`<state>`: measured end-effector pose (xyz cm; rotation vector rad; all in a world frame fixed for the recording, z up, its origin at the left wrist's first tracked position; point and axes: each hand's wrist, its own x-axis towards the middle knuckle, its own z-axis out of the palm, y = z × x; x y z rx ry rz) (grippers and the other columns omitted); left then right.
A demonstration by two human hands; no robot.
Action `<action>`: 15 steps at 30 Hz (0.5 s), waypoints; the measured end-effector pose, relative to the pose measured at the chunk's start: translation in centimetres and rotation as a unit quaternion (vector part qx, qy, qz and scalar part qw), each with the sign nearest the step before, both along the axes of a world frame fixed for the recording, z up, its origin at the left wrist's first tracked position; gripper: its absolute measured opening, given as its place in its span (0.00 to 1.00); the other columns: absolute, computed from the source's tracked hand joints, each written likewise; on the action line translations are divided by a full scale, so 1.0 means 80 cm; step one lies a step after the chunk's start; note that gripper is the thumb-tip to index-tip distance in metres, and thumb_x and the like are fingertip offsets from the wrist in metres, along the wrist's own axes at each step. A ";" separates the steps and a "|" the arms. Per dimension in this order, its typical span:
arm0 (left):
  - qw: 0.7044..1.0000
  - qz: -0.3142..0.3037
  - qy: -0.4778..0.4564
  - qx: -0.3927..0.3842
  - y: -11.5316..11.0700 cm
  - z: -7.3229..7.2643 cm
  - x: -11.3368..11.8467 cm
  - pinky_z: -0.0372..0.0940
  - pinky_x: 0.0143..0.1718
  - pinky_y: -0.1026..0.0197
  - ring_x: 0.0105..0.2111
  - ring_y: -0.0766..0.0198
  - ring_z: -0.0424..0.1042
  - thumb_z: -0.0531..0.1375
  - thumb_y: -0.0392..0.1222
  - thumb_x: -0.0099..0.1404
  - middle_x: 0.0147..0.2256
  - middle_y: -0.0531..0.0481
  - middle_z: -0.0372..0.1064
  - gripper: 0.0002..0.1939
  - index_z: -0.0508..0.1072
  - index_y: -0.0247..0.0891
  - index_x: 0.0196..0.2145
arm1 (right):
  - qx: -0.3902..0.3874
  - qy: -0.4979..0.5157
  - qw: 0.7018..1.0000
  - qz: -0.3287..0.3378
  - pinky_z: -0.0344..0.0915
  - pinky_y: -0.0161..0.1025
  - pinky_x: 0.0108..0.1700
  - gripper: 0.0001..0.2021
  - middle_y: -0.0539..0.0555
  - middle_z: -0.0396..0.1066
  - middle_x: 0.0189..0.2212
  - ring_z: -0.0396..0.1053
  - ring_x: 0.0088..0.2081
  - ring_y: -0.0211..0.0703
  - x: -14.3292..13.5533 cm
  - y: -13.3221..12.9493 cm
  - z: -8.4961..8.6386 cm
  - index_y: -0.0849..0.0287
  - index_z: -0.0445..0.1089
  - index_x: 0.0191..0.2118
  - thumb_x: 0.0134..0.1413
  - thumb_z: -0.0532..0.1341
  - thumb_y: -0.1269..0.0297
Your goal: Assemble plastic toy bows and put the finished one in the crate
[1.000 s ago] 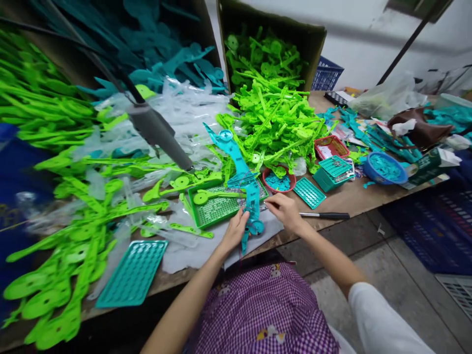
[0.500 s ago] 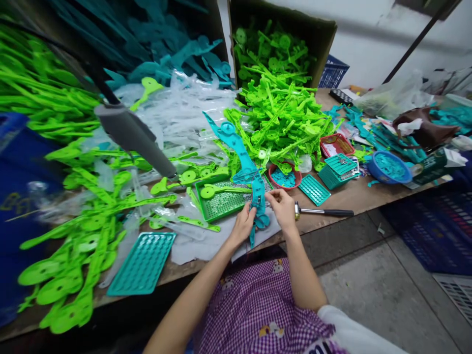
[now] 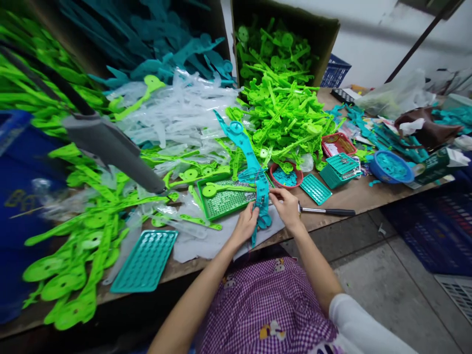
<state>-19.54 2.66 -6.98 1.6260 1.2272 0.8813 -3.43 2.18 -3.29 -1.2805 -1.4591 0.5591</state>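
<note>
A long teal plastic part slants up and away from me above the green perforated tray. My left hand grips its lower end from the left, fingers closed around the edge. At its right edge is my right hand, thumb and forefinger pinched together; whatever they hold is too small to name. Thin reddish wires loop over the middle of the part. Under both hands lies a pale cloth.
A grey electric screwdriver hangs at the left. Lime parts are heaped behind. Teal trays, a red bowl, a blue bowl and a black-handled tool lie on the table.
The grey screwdriver has swung left and slightly down. The teal part's upper end has shifted a little to the right, and my right hand has moved slightly right with its fingers still pinched.
</note>
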 end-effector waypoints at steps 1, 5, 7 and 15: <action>1.000 -0.001 0.003 -0.003 0.000 0.000 0.000 0.66 0.44 0.56 0.36 0.57 0.71 0.47 0.48 0.68 0.35 0.47 0.72 0.18 0.69 0.37 0.46 | 0.019 -0.039 0.999 0.005 0.75 0.44 0.45 0.08 0.55 0.79 0.37 0.77 0.38 0.46 0.000 0.004 -0.004 0.54 0.77 0.38 0.58 0.61 0.60; 1.000 0.000 0.000 0.001 0.000 0.000 0.000 0.65 0.44 0.57 0.36 0.58 0.71 0.48 0.50 0.69 0.37 0.48 0.72 0.18 0.69 0.38 0.47 | 0.058 -0.149 0.986 0.046 0.73 0.45 0.50 0.10 0.56 0.79 0.41 0.76 0.44 0.47 0.000 0.013 -0.022 0.52 0.77 0.38 0.62 0.58 0.62; 1.000 0.002 -0.004 -0.003 -0.001 -0.001 0.000 0.66 0.41 0.58 0.34 0.59 0.70 0.48 0.51 0.68 0.35 0.50 0.71 0.18 0.68 0.38 0.47 | 0.065 -0.180 0.980 0.055 0.73 0.44 0.50 0.11 0.57 0.78 0.41 0.76 0.44 0.46 0.002 0.015 -0.029 0.52 0.78 0.40 0.63 0.57 0.62; 0.998 0.009 -0.040 -0.053 -0.002 0.002 -0.002 0.67 0.29 0.61 0.26 0.62 0.66 0.50 0.61 0.66 0.27 0.54 0.63 0.22 0.68 0.39 0.39 | 0.059 -0.267 0.960 0.064 0.70 0.48 0.54 0.16 0.59 0.76 0.50 0.74 0.51 0.49 0.000 0.003 -0.041 0.53 0.75 0.52 0.67 0.53 0.64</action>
